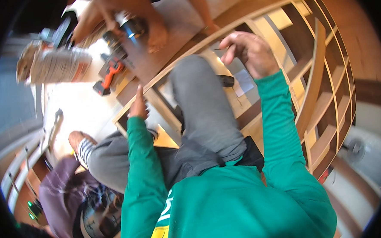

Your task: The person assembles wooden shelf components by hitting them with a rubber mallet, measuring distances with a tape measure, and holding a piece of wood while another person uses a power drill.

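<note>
At nine o'clock the left hand point(138, 106) rests flat-fingered against the edge of the wooden shelf frame point(313, 82), its grip holding nothing. At one o'clock the right hand point(249, 51) hovers above that frame, grip loosely curled and empty. The frame looks assembled but bare, and an orange drill point(110, 76) lies unused at eleven o'clock.

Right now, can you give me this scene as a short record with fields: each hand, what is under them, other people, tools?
left hand: empty, fingers together, at the front rail of the shelf frame; contact cannot be told
right hand: empty, fingers loosely curled, raised over the frame
frame: light wood, many compartments, lying flat on the floor
knee: own grey trouser leg raised between the hands
other person: bare hands holding a drill on a brown board
second drill: orange and black, lying beside the frame
</note>
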